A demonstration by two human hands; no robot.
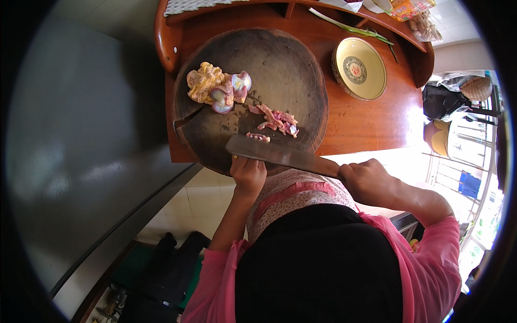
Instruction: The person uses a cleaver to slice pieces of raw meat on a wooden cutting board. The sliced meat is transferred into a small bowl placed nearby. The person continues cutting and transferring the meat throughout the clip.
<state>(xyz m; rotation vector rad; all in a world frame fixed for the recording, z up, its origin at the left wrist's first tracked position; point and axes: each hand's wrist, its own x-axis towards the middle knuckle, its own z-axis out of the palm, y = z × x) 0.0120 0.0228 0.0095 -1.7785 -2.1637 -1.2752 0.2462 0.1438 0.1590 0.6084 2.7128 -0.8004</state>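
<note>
My right hand [365,181] grips the handle of a cleaver [274,152], its long blade reaching left over the near part of a round wooden chopping block [291,60]. Close against the near side of the blade is my left hand [249,171]; the blade hides its fingertips and whatever they may touch. Just beyond the blade lies a small cut piece of meat [258,137]. Sliced pink meat [276,120] forms a loose heap farther right. Toward the far left of the block, whole pieces of meat that look like gizzards [223,99] rest beside yellowish, folded meat [205,80].
A yellow patterned bowl [373,68] stands on the wooden table [359,125], right of the block. Behind it lies a green onion [347,27]. A raised shelf [295,7] runs along the back. A large grey panel [93,121] borders the left side. The block has a crack [188,118].
</note>
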